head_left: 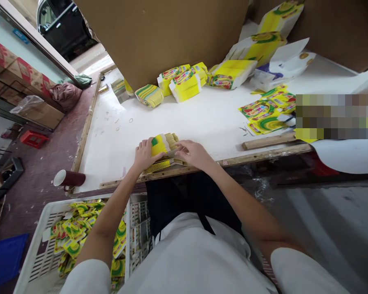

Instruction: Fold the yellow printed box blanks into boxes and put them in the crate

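At the table's front edge lies a stack of flat yellow cartons [161,144], its pale flaps fanned toward the right. My left hand [144,154] is wrapped over the stack's left end, thumb along the near side. At the flaps on the right end is my right hand [191,153], its fingers bent and thumb and forefinger apart, with nothing visible between them. Beneath the stack, more folded cartons [162,165] show their thin edges by the wooden rim.
Bundles of yellow cartons [187,83] line the table's [110,139] back beside large cardboard. Loose cartons [263,110] lie at right near a wooden strip [268,141]. A maroon mug [70,178] is at the left corner; a white crate [46,216] of packets stands below.
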`<state>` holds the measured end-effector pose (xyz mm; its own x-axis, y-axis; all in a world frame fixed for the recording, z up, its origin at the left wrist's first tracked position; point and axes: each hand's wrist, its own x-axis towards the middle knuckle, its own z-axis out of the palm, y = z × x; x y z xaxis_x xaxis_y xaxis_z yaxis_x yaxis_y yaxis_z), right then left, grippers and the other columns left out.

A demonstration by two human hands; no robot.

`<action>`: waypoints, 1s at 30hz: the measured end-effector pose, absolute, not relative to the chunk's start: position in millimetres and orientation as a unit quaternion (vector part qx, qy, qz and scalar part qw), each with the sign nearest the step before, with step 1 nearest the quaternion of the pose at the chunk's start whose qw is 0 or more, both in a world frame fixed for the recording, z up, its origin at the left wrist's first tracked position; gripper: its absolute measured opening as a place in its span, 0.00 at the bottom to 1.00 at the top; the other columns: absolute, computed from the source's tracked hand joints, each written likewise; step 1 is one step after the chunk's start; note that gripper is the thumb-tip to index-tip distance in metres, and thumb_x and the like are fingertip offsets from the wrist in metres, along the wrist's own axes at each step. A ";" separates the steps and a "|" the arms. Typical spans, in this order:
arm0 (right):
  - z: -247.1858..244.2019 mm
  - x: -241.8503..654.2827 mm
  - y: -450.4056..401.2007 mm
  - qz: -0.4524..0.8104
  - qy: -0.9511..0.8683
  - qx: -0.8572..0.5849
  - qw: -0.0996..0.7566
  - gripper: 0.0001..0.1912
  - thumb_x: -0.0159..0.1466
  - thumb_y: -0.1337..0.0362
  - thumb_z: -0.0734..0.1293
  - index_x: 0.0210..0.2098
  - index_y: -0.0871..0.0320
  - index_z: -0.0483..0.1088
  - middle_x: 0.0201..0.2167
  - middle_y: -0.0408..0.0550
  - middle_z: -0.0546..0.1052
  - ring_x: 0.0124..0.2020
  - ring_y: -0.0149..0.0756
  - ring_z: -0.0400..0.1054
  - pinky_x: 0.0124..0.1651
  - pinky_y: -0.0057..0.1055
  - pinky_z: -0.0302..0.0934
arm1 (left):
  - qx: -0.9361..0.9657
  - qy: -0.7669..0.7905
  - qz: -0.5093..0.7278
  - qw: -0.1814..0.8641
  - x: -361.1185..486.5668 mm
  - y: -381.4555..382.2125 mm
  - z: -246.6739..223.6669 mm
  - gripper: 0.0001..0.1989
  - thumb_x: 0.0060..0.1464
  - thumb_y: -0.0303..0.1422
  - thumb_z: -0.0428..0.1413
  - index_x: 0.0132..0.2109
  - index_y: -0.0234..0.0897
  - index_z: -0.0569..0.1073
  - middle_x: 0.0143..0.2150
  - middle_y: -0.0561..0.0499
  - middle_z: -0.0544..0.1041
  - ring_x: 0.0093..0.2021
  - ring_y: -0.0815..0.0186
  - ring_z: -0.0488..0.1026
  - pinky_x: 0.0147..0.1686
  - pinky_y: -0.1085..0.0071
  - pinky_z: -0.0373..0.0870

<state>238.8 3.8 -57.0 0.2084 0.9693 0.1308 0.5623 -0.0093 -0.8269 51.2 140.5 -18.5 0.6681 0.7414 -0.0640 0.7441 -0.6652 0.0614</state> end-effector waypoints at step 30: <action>-45.5 201.1 49.3 0.224 -0.548 -0.773 0.229 0.15 0.66 0.63 0.63 0.29 0.60 0.79 0.27 0.54 0.80 0.30 0.41 0.74 0.33 0.33 0.62 | 0.915 0.403 -0.016 0.017 48.6 137.9 -22.4 0.36 0.61 0.55 0.48 0.66 0.33 0.56 0.60 0.34 0.68 0.58 0.47 0.65 0.54 0.54 0.63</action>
<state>201.1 49.3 -45.5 0.3004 0.9491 -0.0949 0.7442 -0.2955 -0.5991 48.6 137.9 -22.4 0.6741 0.7373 -0.0436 0.7384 -0.6741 0.0173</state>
